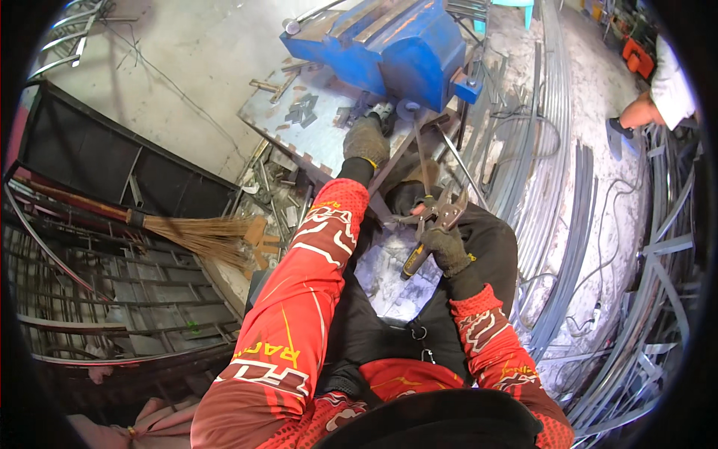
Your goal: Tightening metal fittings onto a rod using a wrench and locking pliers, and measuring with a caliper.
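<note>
My left hand (pixel 366 142), in a grey-brown work glove, reaches forward to the near edge of a metal-topped table (pixel 318 142). Its fingers are curled beside a small grey metal piece and below a big blue bench vise (pixel 404 56); what they grip is hidden. Small flat metal plates (pixel 301 110) lie left of this hand. My right hand (pixel 447 251), gloved too, is closed around pliers (pixel 416 260) with black and yellow handles, held above my right thigh. The metal jaws of the pliers point away from me. A thin rod and a metal bar stand just beyond them.
To the left lie a straw broom (pixel 194 230), a black metal frame (pixel 112 161) and scrap pieces. Long steel bars (pixel 550 165) and cables run along the floor at right. Bent metal strips (pixel 658 299) pile up farther right. Another person's leg (pixel 642 112) shows at upper right.
</note>
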Motion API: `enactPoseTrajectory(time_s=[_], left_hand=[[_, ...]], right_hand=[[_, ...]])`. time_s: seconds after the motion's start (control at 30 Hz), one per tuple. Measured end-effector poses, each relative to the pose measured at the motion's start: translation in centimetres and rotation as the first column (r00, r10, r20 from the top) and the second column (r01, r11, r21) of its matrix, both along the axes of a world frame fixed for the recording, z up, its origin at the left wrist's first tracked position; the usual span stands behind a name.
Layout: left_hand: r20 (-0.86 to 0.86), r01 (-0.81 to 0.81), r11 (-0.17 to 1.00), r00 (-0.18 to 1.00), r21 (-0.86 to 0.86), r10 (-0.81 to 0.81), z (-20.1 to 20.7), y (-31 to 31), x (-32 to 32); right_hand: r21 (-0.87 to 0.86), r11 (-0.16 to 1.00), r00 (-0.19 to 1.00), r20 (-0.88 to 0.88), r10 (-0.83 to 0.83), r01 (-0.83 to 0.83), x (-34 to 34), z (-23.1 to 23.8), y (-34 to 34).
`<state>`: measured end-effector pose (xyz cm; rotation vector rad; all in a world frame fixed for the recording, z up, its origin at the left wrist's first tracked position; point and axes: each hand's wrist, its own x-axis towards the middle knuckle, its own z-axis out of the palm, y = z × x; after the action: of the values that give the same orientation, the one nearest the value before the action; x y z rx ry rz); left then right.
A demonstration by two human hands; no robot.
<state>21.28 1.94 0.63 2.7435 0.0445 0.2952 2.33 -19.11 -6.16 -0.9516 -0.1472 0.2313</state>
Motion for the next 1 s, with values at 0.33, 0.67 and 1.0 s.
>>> enactPoseTrajectory(time_s=[0.33,0.67,1.0], left_hand=[[-0.024,0.096,0.688,0.986,-0.720,-0.163,3.7,1.9,-6.2],[-0.037,0.338,0.648,0.869,-0.683,-0.493,8.4,-0.4,-13.8],[0.110,0.525,0.659,0.819,-0.539,-0.563,7.4,-0.9,-15.5]], right_hand=[[-0.474,0.881,0.996,0.077,0.043,-0.001,-0.7,2.2,-1.4],[-0.701,0.606,0.779,0.594,0.203,0.377,0.0,3.2,-0.1],[-0.741,0.490,0.768,0.608,0.200,0.459,-1.1,3.5,-0.3]])
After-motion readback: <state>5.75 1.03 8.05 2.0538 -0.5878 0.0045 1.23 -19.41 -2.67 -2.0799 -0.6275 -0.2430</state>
